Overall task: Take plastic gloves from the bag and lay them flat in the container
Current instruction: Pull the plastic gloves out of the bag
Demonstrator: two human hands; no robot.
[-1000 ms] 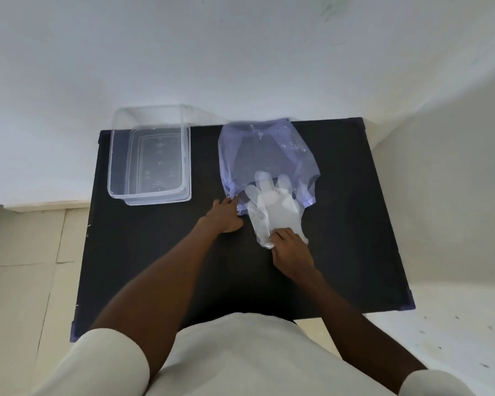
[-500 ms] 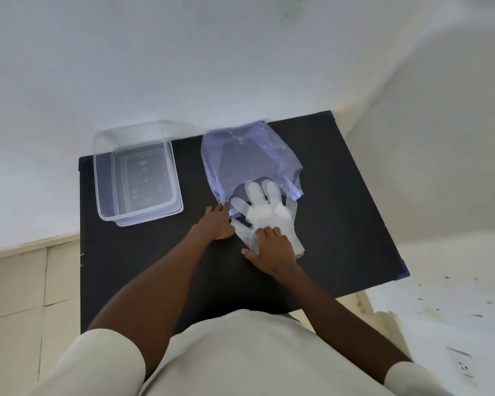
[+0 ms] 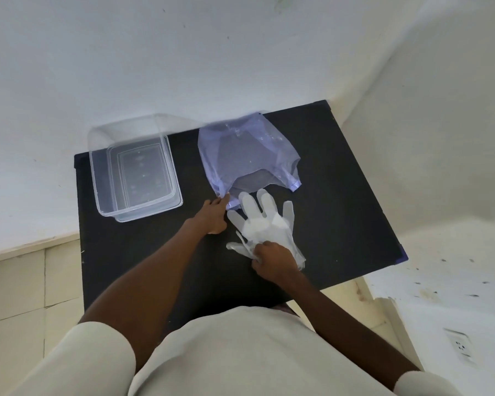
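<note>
walls [image 3: 183, 52]: white, scuffed | black table [image 3: 340, 195]: against wall | floor [image 3: 15, 295]: pale tiles | socket [image 3: 459, 345]: lower right

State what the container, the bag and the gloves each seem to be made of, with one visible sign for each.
Container: clear rigid plastic, glossy; the table shows through its straight walls.
Bag: thin bluish plastic film, creased and limp.
Gloves: very thin, milky translucent plastic film, wrinkled where the right hand bunches them.

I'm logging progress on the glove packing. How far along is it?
Done: the gloves look nearly clear of the bag. In hand: the right hand grips their cuffs; the left hand pins the bag's mouth. Left: the container looks empty.
</note>
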